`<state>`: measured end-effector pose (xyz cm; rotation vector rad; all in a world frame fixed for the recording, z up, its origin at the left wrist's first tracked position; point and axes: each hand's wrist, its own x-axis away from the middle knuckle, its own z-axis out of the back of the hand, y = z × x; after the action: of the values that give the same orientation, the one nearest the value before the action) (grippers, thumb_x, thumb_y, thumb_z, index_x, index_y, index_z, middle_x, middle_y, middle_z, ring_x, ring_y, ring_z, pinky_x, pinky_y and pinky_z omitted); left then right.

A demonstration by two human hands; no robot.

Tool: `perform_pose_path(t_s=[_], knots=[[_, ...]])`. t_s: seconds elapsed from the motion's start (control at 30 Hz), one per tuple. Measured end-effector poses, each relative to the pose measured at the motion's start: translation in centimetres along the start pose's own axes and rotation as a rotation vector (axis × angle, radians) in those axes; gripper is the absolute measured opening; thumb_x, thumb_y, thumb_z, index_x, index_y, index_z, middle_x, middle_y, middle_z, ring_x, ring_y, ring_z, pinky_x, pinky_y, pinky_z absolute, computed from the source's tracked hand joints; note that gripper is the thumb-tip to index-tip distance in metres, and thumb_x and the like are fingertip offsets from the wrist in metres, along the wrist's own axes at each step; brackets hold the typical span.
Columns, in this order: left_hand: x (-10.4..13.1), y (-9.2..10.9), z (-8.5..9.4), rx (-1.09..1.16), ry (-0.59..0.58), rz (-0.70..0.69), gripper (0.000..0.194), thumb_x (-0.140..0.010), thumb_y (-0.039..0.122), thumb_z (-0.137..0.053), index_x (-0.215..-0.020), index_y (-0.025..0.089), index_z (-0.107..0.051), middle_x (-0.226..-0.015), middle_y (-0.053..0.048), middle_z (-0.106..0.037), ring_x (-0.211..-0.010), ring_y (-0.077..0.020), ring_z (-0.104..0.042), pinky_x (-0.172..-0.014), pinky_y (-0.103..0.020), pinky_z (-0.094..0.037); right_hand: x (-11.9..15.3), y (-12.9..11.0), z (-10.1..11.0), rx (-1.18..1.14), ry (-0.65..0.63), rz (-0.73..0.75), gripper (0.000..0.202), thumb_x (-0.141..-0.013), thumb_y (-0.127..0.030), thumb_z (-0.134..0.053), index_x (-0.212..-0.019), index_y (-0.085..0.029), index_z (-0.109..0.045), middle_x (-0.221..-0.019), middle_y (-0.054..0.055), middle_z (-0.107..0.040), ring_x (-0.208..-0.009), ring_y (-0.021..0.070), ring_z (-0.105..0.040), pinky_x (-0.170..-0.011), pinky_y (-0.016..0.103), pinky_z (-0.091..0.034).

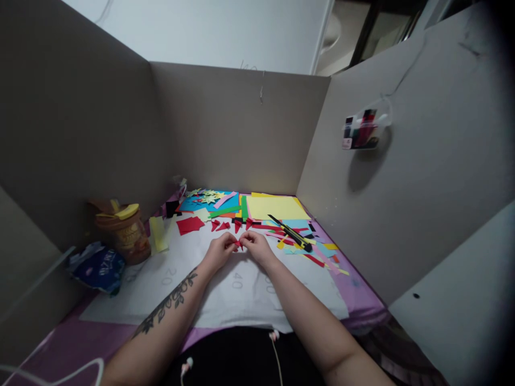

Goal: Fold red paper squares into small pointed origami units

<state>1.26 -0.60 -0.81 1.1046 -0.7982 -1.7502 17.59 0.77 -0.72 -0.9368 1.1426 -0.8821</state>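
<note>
The left hand [220, 249] and right hand [256, 246] meet near the middle of the surface [364, 300], fingertips pinched on a small folded red paper piece [238, 245] that hangs between them above the white numbered sheet [225, 308]. The two-sided pinch presumably steadies so small a piece while its creases are worked; the fingers hide much of its shape.

Just beyond lie several similar red paper shapes [237, 225], spaced in a loose row, probably so that they keep their folds and do not mix with the flat red paper [190, 225] to their left. The black-and-yellow box cutter [296, 237] rests across coloured paper strips [316, 259] on the right, seemingly parked within the right hand's reach. Farther back, pale yellow paper stars [211, 197] are heaped on a blue sheet [230, 202], which likely keeps them together, away from the working spot.
</note>
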Motion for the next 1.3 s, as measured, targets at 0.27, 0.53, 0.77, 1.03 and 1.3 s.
perform_pose_path(t_s=[0.27, 0.53, 0.77, 1.03, 1.3], knots=[[-0.1, 1.0, 0.4, 0.094, -0.052, 0.075, 0.021, -0.08, 0.033, -0.053, -0.086, 0.016, -0.063, -0.076, -0.003, -0.068, -0.068, -0.0148, -0.062, -0.059, -0.023, -0.046, 0.0, -0.3, 0.3, 0.108, 0.017, 0.074, 0.009, -0.076, -0.022, -0.052, -0.069, -0.019, -0.058, -0.071, -0.001, -0.057, -0.069, 0.0147, -0.053, -0.064, 0.025, -0.04], [-0.2, 1.2, 0.7, 0.221, -0.074, 0.145, 0.024, -0.07, 0.033, -0.067, -0.085, 0.013, -0.065, -0.069, -0.002, -0.064, -0.06, -0.0119, -0.056, -0.057, -0.022, -0.043, 0.2, -0.8, 0.5, 0.207, 0.02, 0.134, 0.009, -0.077, -0.019, -0.052, -0.071, -0.019, -0.058, -0.075, 0.0, -0.057, -0.073, 0.0151, -0.053, -0.066, 0.025, -0.04], [-0.1, 1.3, 0.6, 0.239, -0.061, 0.18, 0.024, -0.068, 0.034, -0.068, -0.079, 0.013, -0.063, -0.063, 0.0, -0.06, -0.056, -0.0103, -0.052, -0.053, -0.021, -0.038, 0.2, -1.2, 0.8, 0.227, -0.056, 0.178, 0.011, -0.078, -0.017, -0.054, -0.072, -0.019, -0.063, -0.075, 0.0, -0.059, -0.078, 0.0162, -0.054, -0.073, 0.027, -0.041], [-0.1, 1.1, 0.5, 0.173, -0.078, 0.182, 0.029, -0.071, 0.041, -0.064, -0.078, 0.013, -0.066, -0.059, 0.001, -0.057, -0.052, -0.0101, -0.048, -0.049, -0.021, -0.033, 0.3, -1.4, 0.9, 0.269, -0.074, 0.238, 0.012, -0.079, -0.018, -0.056, -0.069, -0.02, -0.062, -0.074, 0.001, -0.06, -0.079, 0.0171, -0.054, -0.074, 0.029, -0.041], [0.0, 1.0, 0.5, 0.148, -0.085, 0.174, 0.029, -0.071, 0.041, -0.063, -0.078, 0.014, -0.068, -0.057, 0.001, -0.059, -0.049, -0.0096, -0.047, -0.047, -0.021, -0.034, 0.3, -1.2, 0.9, 0.309, -0.087, 0.295, 0.012, -0.079, -0.018, -0.055, -0.068, -0.02, -0.059, -0.074, 0.0, -0.058, -0.078, 0.0164, -0.053, -0.073, 0.029, -0.04]])
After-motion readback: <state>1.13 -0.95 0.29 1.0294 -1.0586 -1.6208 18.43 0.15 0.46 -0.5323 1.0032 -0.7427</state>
